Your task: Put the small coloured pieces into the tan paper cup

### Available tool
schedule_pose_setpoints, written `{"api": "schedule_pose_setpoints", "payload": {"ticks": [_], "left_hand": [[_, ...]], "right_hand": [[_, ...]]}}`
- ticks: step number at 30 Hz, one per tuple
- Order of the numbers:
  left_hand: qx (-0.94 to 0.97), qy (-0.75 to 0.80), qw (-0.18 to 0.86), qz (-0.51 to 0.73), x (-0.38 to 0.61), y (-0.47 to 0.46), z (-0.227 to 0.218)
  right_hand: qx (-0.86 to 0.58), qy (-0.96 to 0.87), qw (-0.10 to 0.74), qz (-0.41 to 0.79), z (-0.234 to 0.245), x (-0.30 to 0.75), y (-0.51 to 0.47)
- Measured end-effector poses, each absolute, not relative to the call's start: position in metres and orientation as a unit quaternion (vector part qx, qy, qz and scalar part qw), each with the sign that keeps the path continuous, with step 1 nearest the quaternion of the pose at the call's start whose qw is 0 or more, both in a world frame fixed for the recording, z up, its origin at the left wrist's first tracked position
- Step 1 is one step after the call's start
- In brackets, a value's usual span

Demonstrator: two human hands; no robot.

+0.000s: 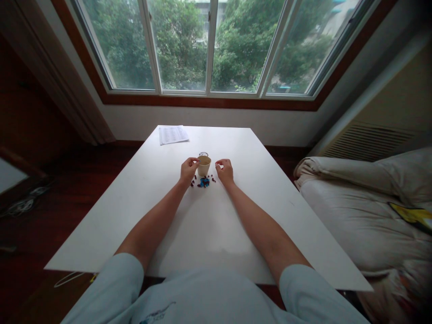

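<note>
A small beige cup (pixel 204 167) stands upright on the white table. At the left side of its rim is my left hand (pixel 189 169), thumb and forefinger pinched together; whether they grip the rim or a tiny piece cannot be made out. My right hand (pixel 225 170) is just right of the cup, apart from it, with its fingers curled toward the thumb. Anything between those fingertips is too small to see. In front of the cup lies a little pile of blue pieces (pixel 204 182) mixed with dark red ones. Several dark red bits (pixel 213 179) are scattered on both sides.
Just behind the cup is a thin dark loop (pixel 203 154). Printed papers (pixel 173 134) lie at the far left corner of the white table (pixel 236 216). A cushioned seat (pixel 337 216) stands to the right, and a wide window (pixel 209 49) is beyond the table.
</note>
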State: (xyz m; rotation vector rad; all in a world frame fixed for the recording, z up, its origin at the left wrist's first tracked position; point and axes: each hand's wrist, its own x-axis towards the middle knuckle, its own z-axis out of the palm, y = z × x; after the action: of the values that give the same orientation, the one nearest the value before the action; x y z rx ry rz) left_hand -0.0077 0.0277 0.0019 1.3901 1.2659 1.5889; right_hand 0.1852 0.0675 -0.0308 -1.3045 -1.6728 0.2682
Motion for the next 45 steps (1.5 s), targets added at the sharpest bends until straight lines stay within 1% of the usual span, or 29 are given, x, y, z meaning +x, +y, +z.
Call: {"api": "schedule_pose_setpoints", "payload": {"ticks": [3, 6, 9, 12, 14, 16, 19, 22, 26, 33, 45], "left_hand": [[0.526, 0.474, 0.347, 0.615, -0.008, 0.027, 0.001], [0.528, 0.475, 0.343, 0.615, -0.012, 0.025, 0.001], [0.541, 0.479, 0.323, 0.611, -0.019, 0.022, 0.005], [0.573, 0.499, 0.282, 0.586, -0.028, 0.019, 0.009], [0.607, 0.522, 0.237, 0.551, -0.035, 0.016, 0.012], [0.649, 0.543, 0.188, 0.499, -0.039, 0.012, 0.013], [0.72, 0.548, 0.13, 0.404, -0.039, 0.006, 0.012], [0.775, 0.537, 0.104, 0.316, -0.035, 0.001, 0.007], [0.791, 0.555, 0.101, 0.237, -0.03, 0.0, 0.0], [0.792, 0.576, 0.095, 0.18, -0.03, 0.002, -0.005], [0.79, 0.586, 0.09, 0.158, -0.03, 0.0, -0.005]], "right_hand": [[-0.529, -0.691, 0.48, 0.109, -0.032, 0.186, 0.068], [-0.513, -0.714, 0.461, 0.123, -0.032, 0.187, 0.065], [-0.487, -0.748, 0.425, 0.15, -0.031, 0.186, 0.06], [-0.459, -0.788, 0.364, 0.191, -0.029, 0.188, 0.057], [-0.445, -0.809, 0.321, 0.212, -0.028, 0.19, 0.057], [-0.433, -0.821, 0.296, 0.226, -0.026, 0.193, 0.058], [-0.411, -0.83, 0.284, 0.248, -0.025, 0.196, 0.059], [-0.395, -0.837, 0.276, 0.258, -0.025, 0.196, 0.06], [-0.397, -0.843, 0.258, 0.256, -0.024, 0.195, 0.059], [-0.404, -0.847, 0.233, 0.254, -0.019, 0.194, 0.055], [-0.409, -0.862, 0.206, 0.218, -0.024, 0.192, 0.059]]}}
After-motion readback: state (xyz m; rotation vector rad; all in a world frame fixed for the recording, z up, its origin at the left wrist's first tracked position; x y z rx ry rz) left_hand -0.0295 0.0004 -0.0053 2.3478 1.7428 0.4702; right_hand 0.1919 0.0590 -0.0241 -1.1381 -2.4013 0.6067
